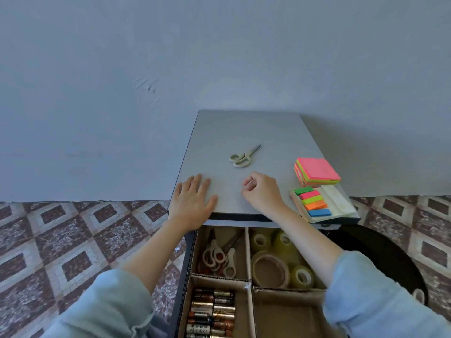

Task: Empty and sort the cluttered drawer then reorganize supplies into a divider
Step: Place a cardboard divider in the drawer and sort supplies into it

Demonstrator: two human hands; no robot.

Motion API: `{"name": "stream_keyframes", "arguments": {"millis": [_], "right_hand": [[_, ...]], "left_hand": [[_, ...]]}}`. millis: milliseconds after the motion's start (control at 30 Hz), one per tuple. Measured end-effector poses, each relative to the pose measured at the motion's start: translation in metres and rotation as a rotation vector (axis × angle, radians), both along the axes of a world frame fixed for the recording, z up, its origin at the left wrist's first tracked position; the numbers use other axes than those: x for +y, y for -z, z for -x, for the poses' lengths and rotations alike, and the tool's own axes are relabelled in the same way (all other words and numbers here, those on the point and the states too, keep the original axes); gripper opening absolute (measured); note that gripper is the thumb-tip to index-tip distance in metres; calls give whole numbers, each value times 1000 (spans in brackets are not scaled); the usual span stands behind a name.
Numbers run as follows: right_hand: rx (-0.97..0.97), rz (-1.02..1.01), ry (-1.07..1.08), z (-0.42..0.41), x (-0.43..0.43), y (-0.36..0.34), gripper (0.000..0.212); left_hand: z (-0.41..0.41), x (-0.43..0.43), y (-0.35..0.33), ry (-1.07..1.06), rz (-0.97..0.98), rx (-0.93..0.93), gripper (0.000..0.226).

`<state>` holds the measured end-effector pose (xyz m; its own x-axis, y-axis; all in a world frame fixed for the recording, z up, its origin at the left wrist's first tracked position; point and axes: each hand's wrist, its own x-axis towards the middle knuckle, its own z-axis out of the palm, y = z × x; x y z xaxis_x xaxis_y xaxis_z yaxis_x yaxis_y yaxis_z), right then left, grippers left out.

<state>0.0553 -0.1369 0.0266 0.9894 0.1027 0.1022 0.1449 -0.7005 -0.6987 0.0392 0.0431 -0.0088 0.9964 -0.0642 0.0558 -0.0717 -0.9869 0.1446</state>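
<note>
The open drawer holds a cardboard divider (249, 259) with four compartments. Scissors (219, 256) lie in the far left one, tape rolls (275, 259) in the far right one, batteries (211, 313) in the near left one. On the grey cabinet top (244, 128) lies one pair of scissors (242, 156), a stack of sticky notes (317, 172) and a pad of coloured index tabs (319, 203). My left hand (192, 200) rests flat on the top's near left corner. My right hand (262, 191) sits on the top with fingers curled, nothing visible in it.
A grey wall stands behind the cabinet. Patterned tile floor spreads left and right. A black round object (380, 259) stands to the right of the drawer, with a tape roll (418, 296) on it.
</note>
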Motion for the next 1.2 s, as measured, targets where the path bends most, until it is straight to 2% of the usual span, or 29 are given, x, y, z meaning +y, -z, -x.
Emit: {"name": "stream_keyframes", "arguments": {"millis": [167, 300, 467, 633, 733, 867, 1033, 1200], "right_hand": [[-45, 269, -65, -40, 17, -7, 49], [27, 424, -88, -66, 23, -3, 64], [38, 487, -77, -72, 22, 3, 53], [-141, 467, -21, -39, 22, 14, 41], [-195, 453, 18, -15, 19, 16, 33], [-133, 439, 84, 12, 13, 10, 33], [30, 456, 110, 26, 0, -6, 70], [108, 507, 29, 41, -4, -10, 46]], "left_hand": [[0, 1, 4, -3, -21, -27, 71], [0, 1, 7, -4, -34, -65, 88], [-1, 1, 8, -7, -36, -72, 87], [0, 1, 4, -10, -33, -53, 61], [1, 0, 3, -11, -20, -52, 58], [2, -1, 3, -18, 1, -36, 58], [10, -2, 4, -24, 36, -46, 55], [21, -2, 7, -26, 38, -67, 54]]}}
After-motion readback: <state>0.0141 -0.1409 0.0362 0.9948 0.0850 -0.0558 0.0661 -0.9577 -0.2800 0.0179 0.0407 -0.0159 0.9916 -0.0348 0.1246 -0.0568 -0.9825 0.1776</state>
